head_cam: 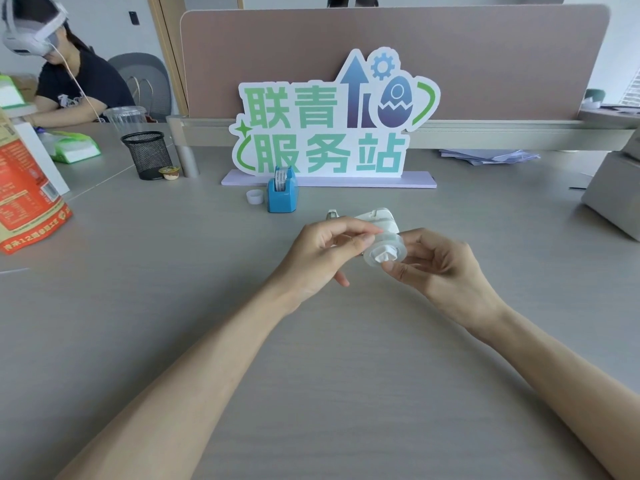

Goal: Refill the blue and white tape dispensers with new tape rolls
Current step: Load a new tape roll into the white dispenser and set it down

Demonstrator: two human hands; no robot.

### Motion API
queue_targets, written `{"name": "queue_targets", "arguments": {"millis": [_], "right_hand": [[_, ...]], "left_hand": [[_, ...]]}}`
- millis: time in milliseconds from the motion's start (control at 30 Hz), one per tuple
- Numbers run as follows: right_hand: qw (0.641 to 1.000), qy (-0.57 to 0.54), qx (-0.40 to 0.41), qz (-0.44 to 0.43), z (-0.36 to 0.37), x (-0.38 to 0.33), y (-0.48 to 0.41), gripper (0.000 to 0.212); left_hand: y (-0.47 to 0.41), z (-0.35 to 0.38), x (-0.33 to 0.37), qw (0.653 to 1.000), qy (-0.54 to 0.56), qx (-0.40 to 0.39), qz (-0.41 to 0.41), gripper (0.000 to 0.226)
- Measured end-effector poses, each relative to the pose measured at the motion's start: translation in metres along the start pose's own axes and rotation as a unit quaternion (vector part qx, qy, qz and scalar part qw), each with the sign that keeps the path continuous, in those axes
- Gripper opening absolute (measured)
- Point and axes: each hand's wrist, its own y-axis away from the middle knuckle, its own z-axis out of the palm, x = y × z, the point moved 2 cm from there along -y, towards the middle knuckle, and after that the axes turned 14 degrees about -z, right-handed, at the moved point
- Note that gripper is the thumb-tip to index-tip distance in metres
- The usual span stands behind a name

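A clear tape roll [389, 244] with a white hub in its core is held above the grey desk between both hands. My right hand [440, 268] grips it from the right, thumb at its lower edge. My left hand [325, 252] pinches its upper left rim with thumb and forefinger. Just behind the hands lies the white tape dispenser [375, 216], partly hidden. The blue tape dispenser [282, 192] stands upright farther back with a patterned roll in it. A small empty white tape core [255, 196] sits to its left.
A standing sign [329, 116] on a lilac base lines the back, before a partition. A black mesh pen cup [149, 154] and an orange bag [27, 199] are at left, a grey box [613, 199] at right. Another person sits at far left.
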Motion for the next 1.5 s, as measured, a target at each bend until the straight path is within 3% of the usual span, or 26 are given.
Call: {"name": "queue_targets", "arguments": {"millis": [233, 467, 533, 633, 767, 833, 1067, 1233, 1500], "right_hand": [[1.0, 0.018, -0.006, 0.007, 0.001, -0.002, 0.001, 0.015], [0.999, -0.009, 0.011, -0.039, 0.003, -0.005, 0.002, 0.035], [0.995, 0.047, -0.008, -0.083, 0.004, -0.006, 0.003, 0.033], [0.985, 0.13, -0.013, -0.115, 0.004, -0.005, 0.004, 0.047], [0.962, 0.216, 0.038, -0.163, 0.005, -0.002, 0.005, 0.031], [0.962, 0.228, 0.056, -0.139, 0.003, -0.001, 0.004, 0.021], [0.957, 0.256, 0.092, -0.104, 0.001, -0.003, 0.002, 0.034], [0.95, 0.275, 0.086, -0.121, 0.001, -0.004, 0.001, 0.027], [0.966, 0.215, 0.076, -0.121, -0.005, -0.001, -0.051, 0.02]], "left_hand": [[-0.001, -0.004, 0.0, 1.0, 0.005, 0.004, -0.001, 0.017], [-0.004, -0.004, -0.005, 0.999, 0.01, 0.045, -0.028, 0.011], [-0.004, -0.002, -0.007, 0.998, 0.008, 0.056, -0.039, 0.009], [-0.003, -0.001, -0.006, 0.996, 0.024, 0.075, -0.051, 0.01], [-0.003, 0.001, -0.006, 0.994, 0.032, 0.08, -0.068, 0.011], [-0.003, 0.003, -0.007, 0.993, 0.034, 0.078, -0.077, 0.011], [-0.003, 0.005, -0.004, 0.98, 0.104, 0.138, -0.095, 0.009], [-0.004, 0.0, -0.004, 0.961, 0.165, 0.206, -0.079, 0.007], [-0.034, -0.009, 0.003, 0.938, 0.213, 0.256, -0.096, 0.005]]}}
